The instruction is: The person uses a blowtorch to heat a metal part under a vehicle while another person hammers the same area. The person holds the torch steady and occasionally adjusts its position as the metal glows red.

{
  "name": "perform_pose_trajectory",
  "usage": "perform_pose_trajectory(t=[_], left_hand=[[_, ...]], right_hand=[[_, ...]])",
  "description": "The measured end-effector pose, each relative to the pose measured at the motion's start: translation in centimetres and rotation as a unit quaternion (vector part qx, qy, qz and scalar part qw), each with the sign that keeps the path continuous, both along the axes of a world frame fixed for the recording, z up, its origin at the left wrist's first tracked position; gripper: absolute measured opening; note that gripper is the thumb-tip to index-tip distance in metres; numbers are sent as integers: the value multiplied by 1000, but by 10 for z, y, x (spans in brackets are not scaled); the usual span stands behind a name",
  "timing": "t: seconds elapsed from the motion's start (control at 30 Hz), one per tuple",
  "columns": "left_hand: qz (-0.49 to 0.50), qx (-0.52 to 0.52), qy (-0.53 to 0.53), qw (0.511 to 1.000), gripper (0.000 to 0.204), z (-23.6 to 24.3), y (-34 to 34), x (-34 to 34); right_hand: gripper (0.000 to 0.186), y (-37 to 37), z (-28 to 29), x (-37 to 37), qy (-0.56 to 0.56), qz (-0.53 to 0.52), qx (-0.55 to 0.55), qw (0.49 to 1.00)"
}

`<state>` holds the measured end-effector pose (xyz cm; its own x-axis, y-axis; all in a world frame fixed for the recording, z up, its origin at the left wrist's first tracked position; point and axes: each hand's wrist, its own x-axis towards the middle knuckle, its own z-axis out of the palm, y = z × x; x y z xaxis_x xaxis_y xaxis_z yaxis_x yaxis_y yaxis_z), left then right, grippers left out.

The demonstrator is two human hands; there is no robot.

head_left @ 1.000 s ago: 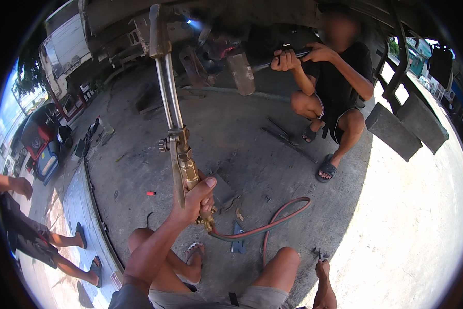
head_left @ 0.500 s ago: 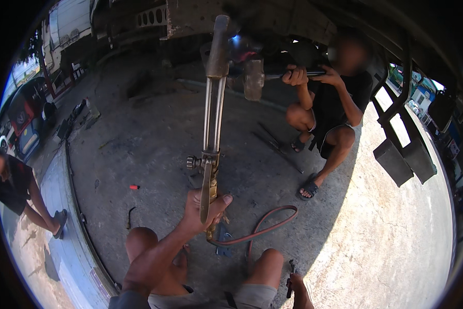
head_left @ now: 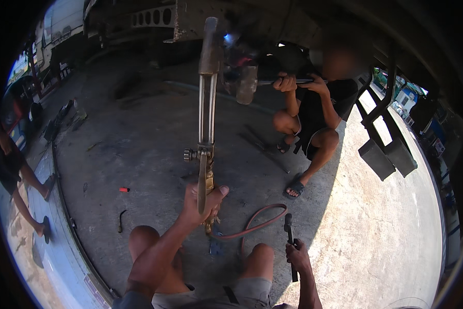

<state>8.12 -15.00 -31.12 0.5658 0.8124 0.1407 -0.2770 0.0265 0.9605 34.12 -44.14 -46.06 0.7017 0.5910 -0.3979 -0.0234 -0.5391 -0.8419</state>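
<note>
Closed round the lower end of a brass-and-steel cutting torch (head_left: 207,108), my left hand (head_left: 203,203) holds it upright in front of me. A reddish hose (head_left: 265,208) loops away from its base. Beside the torch's top end a blue-white flame (head_left: 228,38) shines, and a piece of metal (head_left: 244,61) glows dull red. My right hand (head_left: 299,256), low on the right, grips a dark hammer (head_left: 288,226) with its head up. A squatting co-worker (head_left: 324,108) holds a sledgehammer (head_left: 247,85) with both hands, its head just below the glowing metal.
A vehicle's dark underside (head_left: 288,23) hangs overhead. On the concrete lie dark bars (head_left: 266,149), a red piece (head_left: 124,190) and a small bent rod (head_left: 121,221). Black mud flaps or plates (head_left: 378,159) hang at right. Another person (head_left: 23,180) stands at far left beside a pale panel (head_left: 66,232).
My right hand has risen and moved forward, bringing the hammer fully into view. The torch stays in my left hand near the glowing metal. The person at far left has shifted their legs.
</note>
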Motion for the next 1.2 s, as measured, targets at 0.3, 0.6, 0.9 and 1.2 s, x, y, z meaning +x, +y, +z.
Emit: perform_pose_trajectory(t=[0.3,0.6,0.9,1.2], left_hand=[[0,-22,-48,999,30,-3,4,0],[-3,-15,-42,999,34,-6,2,-18],[-17,13,-21,1000,36,-19,7,-21],[11,4,-6,1000,36,-19,9,-29]], right_hand=[[31,204,255,-31,-175,152,264,936],[34,287,291,-34,-472,40,369,800],[28,321,376,-12,-235,103,371,892],[36,350,413,3,-509,57,411,754]])
